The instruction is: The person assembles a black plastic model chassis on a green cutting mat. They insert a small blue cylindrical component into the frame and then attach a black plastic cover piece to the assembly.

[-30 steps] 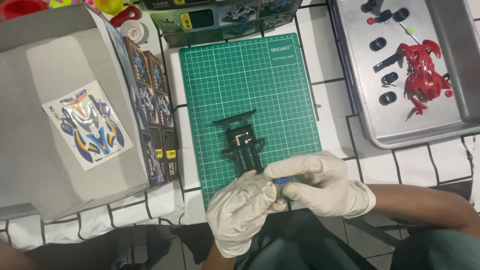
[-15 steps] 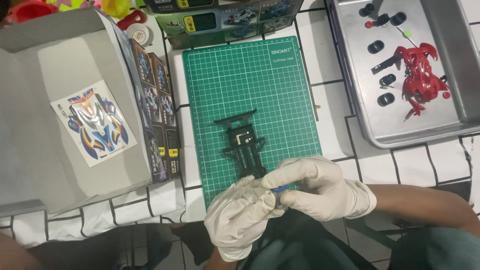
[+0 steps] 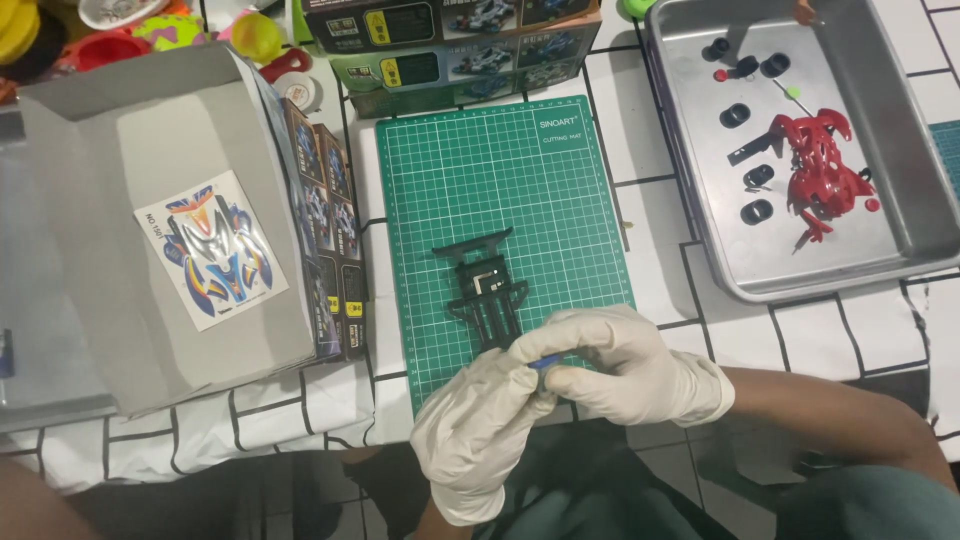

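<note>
Head view: both latex-gloved hands' grip [image 3: 535,368] pinching small blue part [image 3: 541,364] beside black plastic chassis [image 3: 484,285].

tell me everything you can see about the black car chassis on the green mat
The black chassis looks like matte moulded plastic, a flat open frame with a wide crossbar at its far end, a boxy middle section showing a small pale patch, and thin parallel rails running toward the person. It lies flat on the green cutting mat, slightly angled. Its near end reaches the gloved left hand and right hand, which pinch a small blue part there; whether they touch the chassis is unclear.
</note>
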